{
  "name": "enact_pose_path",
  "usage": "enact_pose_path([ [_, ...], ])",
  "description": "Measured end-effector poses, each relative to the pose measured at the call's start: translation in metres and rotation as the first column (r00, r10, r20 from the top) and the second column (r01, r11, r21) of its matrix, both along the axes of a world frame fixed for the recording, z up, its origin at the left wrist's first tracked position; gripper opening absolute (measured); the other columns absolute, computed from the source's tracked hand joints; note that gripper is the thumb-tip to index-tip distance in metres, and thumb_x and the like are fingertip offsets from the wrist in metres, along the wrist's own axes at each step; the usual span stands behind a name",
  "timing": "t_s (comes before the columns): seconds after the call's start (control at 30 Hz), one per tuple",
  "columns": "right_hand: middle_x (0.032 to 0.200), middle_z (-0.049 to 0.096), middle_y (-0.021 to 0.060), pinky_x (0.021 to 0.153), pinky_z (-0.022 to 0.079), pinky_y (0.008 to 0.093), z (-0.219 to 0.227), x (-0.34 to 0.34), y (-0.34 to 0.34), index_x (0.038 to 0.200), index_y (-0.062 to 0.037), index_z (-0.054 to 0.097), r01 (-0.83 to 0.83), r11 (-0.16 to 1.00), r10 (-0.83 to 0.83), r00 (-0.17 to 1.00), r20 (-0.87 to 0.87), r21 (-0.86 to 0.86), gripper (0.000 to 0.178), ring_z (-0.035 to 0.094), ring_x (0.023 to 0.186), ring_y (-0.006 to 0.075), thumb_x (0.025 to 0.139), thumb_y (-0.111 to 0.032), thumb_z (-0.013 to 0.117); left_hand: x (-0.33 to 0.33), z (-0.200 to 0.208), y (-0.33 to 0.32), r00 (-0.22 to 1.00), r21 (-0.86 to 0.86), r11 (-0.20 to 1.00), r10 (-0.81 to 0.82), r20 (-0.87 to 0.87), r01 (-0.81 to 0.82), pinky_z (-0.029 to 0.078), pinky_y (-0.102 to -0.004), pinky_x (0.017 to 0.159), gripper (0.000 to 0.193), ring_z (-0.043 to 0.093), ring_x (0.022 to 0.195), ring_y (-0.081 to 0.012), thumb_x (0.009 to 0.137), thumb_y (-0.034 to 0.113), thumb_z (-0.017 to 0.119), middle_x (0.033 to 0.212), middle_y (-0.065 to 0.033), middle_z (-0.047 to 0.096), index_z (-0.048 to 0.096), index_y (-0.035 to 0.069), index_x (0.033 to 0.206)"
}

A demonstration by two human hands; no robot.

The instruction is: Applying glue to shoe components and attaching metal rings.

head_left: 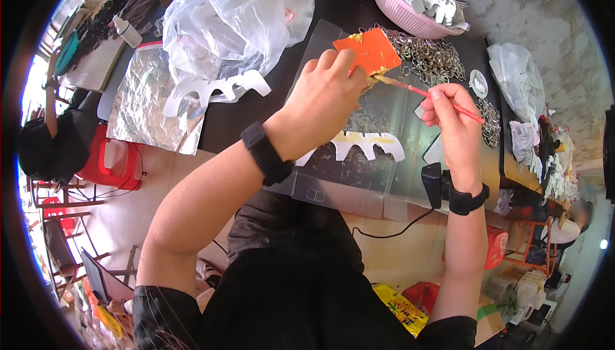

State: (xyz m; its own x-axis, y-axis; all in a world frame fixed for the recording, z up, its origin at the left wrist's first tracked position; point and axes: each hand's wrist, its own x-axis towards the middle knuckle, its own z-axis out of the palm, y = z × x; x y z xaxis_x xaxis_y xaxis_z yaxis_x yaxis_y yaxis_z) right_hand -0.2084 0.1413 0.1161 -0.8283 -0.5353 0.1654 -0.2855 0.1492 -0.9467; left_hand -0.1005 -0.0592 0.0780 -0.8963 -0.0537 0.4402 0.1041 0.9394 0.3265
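Note:
My left hand [327, 87] grips a flat orange card-like piece [370, 54] smeared with yellow paste. Between the fingers of my right hand [451, 109] is a thin red-handled brush [419, 90], its paste-coated tip at the lower edge of the orange piece. Below my hands, a white scalloped cut-out strip [366, 143] with a yellowish smear along it lies on a clear plastic sheet [378, 186]; my left wrist hides part of that strip. Another white scalloped strip [218, 90] rests on a silvery foil bag [144, 103] to the left.
Metal rings [426, 58] are heaped beyond my hands. A pink basket [410, 13] of white cut-outs stands at the far right. Clear plastic bags [237, 16] bulge at the far left, near a white bottle [127, 31]. A red stool [112, 164] stands left, beside another person.

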Motion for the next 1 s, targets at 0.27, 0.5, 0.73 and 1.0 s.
enact_pose_path([
  [0.27, 0.081, 0.064, 0.0047, 0.063, 0.049, 0.0227, 0.003, 0.0, -0.016, 0.096, -0.0004, 0.059, -0.026, 0.994, 0.027, 1.0, -0.003, 0.11, 0.01, 0.06, 0.069, 0.009, 0.093, -0.01, 0.058, -0.04, -0.025, -0.015, 0.998, -0.118, 0.992, -0.055, -0.023, 0.052, 0.045, -0.0391, 0.082, 0.013, 0.053, 0.102, -0.0265, 0.073, 0.004, 0.065, 0.098, -0.0078, 0.053, 0.06, 0.005, 0.085],
  [0.5, 0.078, 0.063, 0.0004, 0.065, 0.046, 0.0207, -0.007, -0.007, -0.032, 0.095, -0.0001, 0.062, -0.118, 0.976, 0.13, 0.99, -0.056, 0.183, 0.008, 0.057, 0.071, 0.005, 0.089, -0.004, 0.061, -0.056, -0.019, -0.019, 0.996, -0.038, 0.999, -0.028, -0.09, 0.025, 0.046, -0.0387, 0.076, 0.003, 0.059, 0.083, -0.0272, 0.074, 0.004, 0.064, 0.08, -0.0071, 0.059, 0.063, 0.005, 0.072],
  [0.73, 0.08, 0.065, 0.004, 0.063, 0.049, 0.0227, -0.002, -0.011, -0.024, 0.096, -0.0011, 0.063, -0.08, 0.99, 0.071, 0.994, 0.078, 0.115, 0.012, 0.061, 0.069, 0.0097, 0.093, -0.012, 0.06, -0.056, -0.021, -0.02, 0.994, 0.004, 1.0, -0.019, -0.104, 0.019, 0.046, -0.0404, 0.075, 0.005, 0.059, 0.082, -0.0298, 0.078, 0.006, 0.063, 0.079, -0.0096, 0.059, 0.064, 0.004, 0.073],
  [1.0, 0.074, 0.062, 0.0048, 0.055, 0.046, 0.0235, -0.006, 0.002, 0.006, 0.09, -0.0012, 0.06, 0.131, 0.987, -0.118, 0.983, 0.14, -0.093, 0.02, 0.057, 0.06, 0.0098, 0.096, -0.02, 0.057, -0.053, -0.023, -0.02, 0.996, 0.013, 1.0, -0.01, -0.093, 0.011, 0.047, -0.0414, 0.074, 0.007, 0.059, 0.082, -0.0303, 0.079, 0.006, 0.062, 0.079, -0.0103, 0.06, 0.065, 0.003, 0.074],
])
